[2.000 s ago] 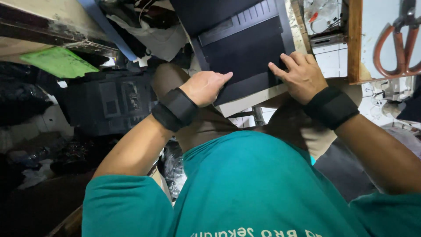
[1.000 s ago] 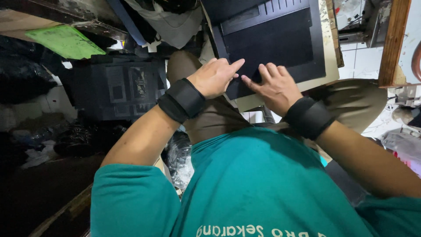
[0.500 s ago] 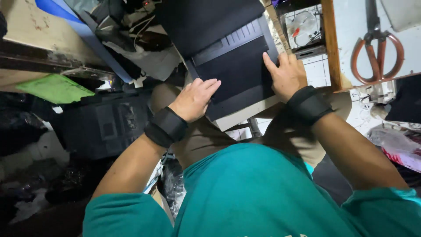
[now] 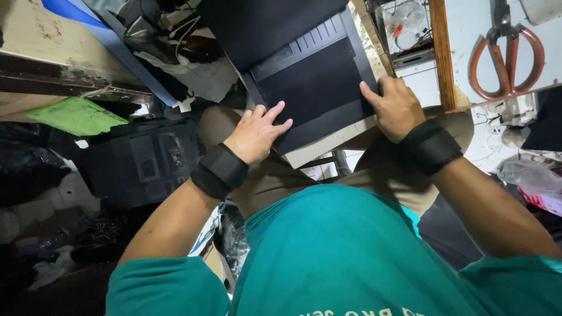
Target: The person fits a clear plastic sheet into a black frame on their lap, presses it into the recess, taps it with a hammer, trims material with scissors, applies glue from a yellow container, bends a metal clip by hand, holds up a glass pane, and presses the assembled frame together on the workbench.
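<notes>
A black flat device with a vented panel, like a laptop base point(image 4: 313, 82), lies on the edge of a worn workbench point(image 4: 328, 142) above my knees. My left hand point(image 4: 254, 133) rests with spread fingers on its near left corner. My right hand point(image 4: 395, 108) grips its right edge, fingers curled over the side. Both wrists wear black bands. I wear a teal shirt and brown trousers.
Orange-handled scissors point(image 4: 503, 50) hang at the upper right beside a wooden strip point(image 4: 442, 52). A dark electronic chassis point(image 4: 143, 161) stands at my left, with a green sheet point(image 4: 76, 115) above it. Cables and clutter lie at the top left, bags at the right.
My hands have spread apart from the device's middle: the left to its near left corner, the right to its right edge. The view has swung about.
</notes>
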